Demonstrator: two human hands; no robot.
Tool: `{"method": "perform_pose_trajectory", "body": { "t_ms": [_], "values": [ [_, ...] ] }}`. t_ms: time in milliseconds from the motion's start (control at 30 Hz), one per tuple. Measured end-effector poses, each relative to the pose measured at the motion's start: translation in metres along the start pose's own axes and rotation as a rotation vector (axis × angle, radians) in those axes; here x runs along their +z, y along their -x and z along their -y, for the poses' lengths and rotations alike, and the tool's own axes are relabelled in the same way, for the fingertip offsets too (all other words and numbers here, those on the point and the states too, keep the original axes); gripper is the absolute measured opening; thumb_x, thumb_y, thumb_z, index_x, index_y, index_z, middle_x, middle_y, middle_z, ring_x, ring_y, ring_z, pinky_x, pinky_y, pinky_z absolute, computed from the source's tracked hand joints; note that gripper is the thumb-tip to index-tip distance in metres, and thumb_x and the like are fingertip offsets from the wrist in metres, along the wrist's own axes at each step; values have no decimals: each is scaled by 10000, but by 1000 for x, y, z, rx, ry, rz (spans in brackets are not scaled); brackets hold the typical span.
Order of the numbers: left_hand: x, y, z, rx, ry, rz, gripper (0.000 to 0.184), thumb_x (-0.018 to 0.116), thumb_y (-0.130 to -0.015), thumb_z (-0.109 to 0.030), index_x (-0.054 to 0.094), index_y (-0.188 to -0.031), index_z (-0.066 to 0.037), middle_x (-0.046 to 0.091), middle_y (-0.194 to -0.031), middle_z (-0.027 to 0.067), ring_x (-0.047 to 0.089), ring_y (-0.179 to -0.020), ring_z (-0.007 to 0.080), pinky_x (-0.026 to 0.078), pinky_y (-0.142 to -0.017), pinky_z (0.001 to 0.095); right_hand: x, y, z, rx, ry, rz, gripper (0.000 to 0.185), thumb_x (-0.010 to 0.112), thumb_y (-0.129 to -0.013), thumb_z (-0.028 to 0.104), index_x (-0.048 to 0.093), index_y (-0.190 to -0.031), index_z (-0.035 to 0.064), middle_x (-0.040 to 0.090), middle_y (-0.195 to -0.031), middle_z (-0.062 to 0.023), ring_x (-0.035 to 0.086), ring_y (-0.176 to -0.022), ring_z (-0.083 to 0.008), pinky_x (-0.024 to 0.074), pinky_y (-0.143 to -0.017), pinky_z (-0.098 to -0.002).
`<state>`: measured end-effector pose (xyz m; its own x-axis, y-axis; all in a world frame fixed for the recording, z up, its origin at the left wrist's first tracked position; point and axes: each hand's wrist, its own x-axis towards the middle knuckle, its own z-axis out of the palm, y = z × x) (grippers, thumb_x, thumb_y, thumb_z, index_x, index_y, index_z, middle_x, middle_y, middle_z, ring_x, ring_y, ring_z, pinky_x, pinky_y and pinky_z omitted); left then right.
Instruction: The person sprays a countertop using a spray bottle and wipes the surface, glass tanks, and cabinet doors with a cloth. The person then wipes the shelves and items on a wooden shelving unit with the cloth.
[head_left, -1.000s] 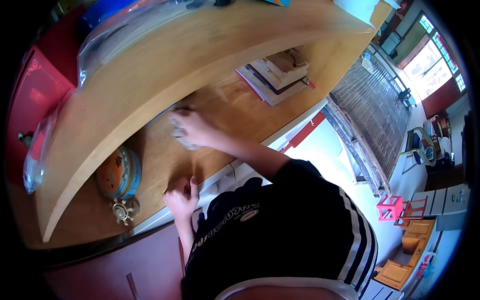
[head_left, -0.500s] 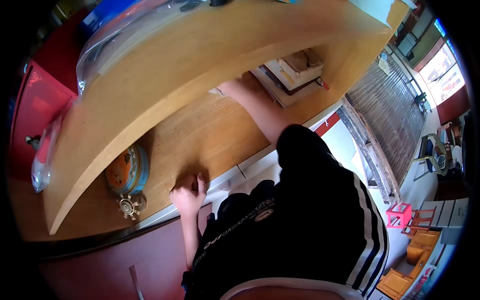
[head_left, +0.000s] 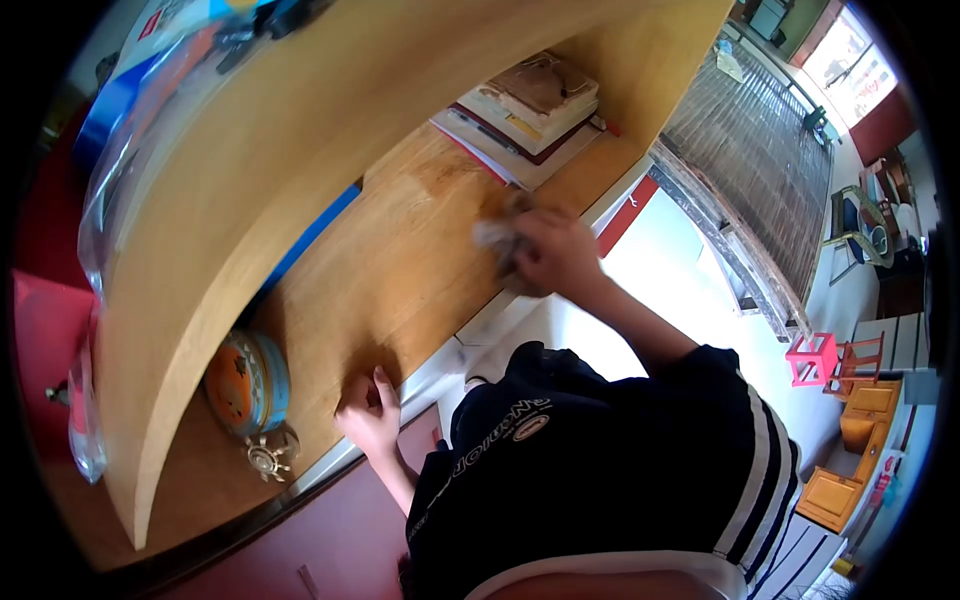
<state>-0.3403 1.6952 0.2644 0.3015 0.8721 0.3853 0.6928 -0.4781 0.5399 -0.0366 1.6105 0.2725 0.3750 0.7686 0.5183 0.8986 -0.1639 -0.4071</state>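
Observation:
My right hand (head_left: pixel 555 250) is closed on a crumpled greyish cloth (head_left: pixel 495 236), blurred by motion, against the wooden shelf board (head_left: pixel 400 262) near its front edge. My left hand (head_left: pixel 368 412) rests at the front edge of the same board, fingers curled in with the thumb raised, and nothing shows in it. Left of it lie a round orange and blue tin (head_left: pixel 245 382) and a small gold ship's wheel ornament (head_left: pixel 268 457). Beyond my right hand, a stack of old books and papers (head_left: pixel 530 105) sits in the shelf's corner.
A curved upper shelf panel (head_left: pixel 230 180) overhangs the board, with plastic-wrapped items (head_left: pixel 150 130) on top. A blue strip (head_left: pixel 305 240) shows behind the panel. To the right are a slatted bed (head_left: pixel 750 150), a pink stool (head_left: pixel 812 358) and wooden cabinets (head_left: pixel 850 450).
My right hand came back from deep inside the shelf toward the front edge with the cloth. The view shifted, showing more of the books and the blue strip. My left hand stays by the edge.

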Motion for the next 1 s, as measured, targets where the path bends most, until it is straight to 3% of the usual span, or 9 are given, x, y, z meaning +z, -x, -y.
{"method": "perform_pose_trajectory", "body": {
  "t_ms": [133,267,400,467,533,600,767,867,1000],
  "values": [
    [4,0,-3,-3,-36,10,420,647,-821,-247,437,-506,-63,416,-435,77,387,-357,215,306,-389,333,-39,-19,-69,465,375,-78,251,578,-705,188,646,-946,170,651,-838,-67,584,-864,-304,519,-656,-420],
    [3,0,3,45,-93,33,414,642,-822,-257,451,-511,-63,439,-441,81,410,-363,234,326,-395,342,-48,-36,-117,404,384,-303,252,587,-710,197,660,-949,176,673,-883,-30,592,-860,-272,520,-643,-408],
    [6,2,5,26,-103,16,391,635,-823,-255,467,-529,-60,463,-458,88,444,-376,255,340,-403,360,-47,-44,-111,496,498,-274,225,603,-691,210,669,-903,173,669,-863,-33,592,-850,-277,526,-646,-402],
    [8,2,4,59,-41,-34,424,626,-844,-278,449,-541,-39,415,-431,101,355,-357,222,282,-394,362,-52,-43,-105,580,435,-228,218,602,-689,206,667,-894,172,667,-869,-44,590,-851,-289,525,-643,-408],
    [5,3,7,62,-96,-1,353,632,-821,-249,495,-552,-66,504,-498,107,498,-411,286,390,-422,375,-45,-38,-116,587,459,-177,242,600,-691,200,665,-923,172,657,-857,-56,588,-871,-298,522,-662,-413],
    [3,3,8,58,-78,33,356,630,-817,-254,490,-544,-75,506,-494,106,492,-400,300,389,-408,377,-45,-30,-102,503,354,-355,271,600,-687,182,663,-950,172,652,-848,-68,592,-854,-305,517,-685,-420],
    [3,3,8,138,-50,-13,327,618,-808,-220,486,-548,-72,483,-508,119,486,-414,306,377,-405,381,-75,-25,-90,576,251,-224,304,622,-666,179,670,-965,150,648,-894,-109,599,-796,-322,505,-705,-417],
    [4,3,12,170,-43,-32,330,621,-808,-220,495,-551,-57,502,-486,119,502,-407,297,386,-419,369,-129,-55,-91,387,286,-725,291,638,-671,171,677,-942,73,616,-871,-187,591,-808,-350,491,-728,-419],
    [5,3,13,169,-24,-12,328,624,-790,-213,463,-541,-74,470,-512,128,484,-421,319,378,-402,388,-211,-122,-95,210,-14,-1239,283,579,-736,129,635,-988,14,625,-867,-192,605,-831,-316,461,-758,-376]
  ]
}}
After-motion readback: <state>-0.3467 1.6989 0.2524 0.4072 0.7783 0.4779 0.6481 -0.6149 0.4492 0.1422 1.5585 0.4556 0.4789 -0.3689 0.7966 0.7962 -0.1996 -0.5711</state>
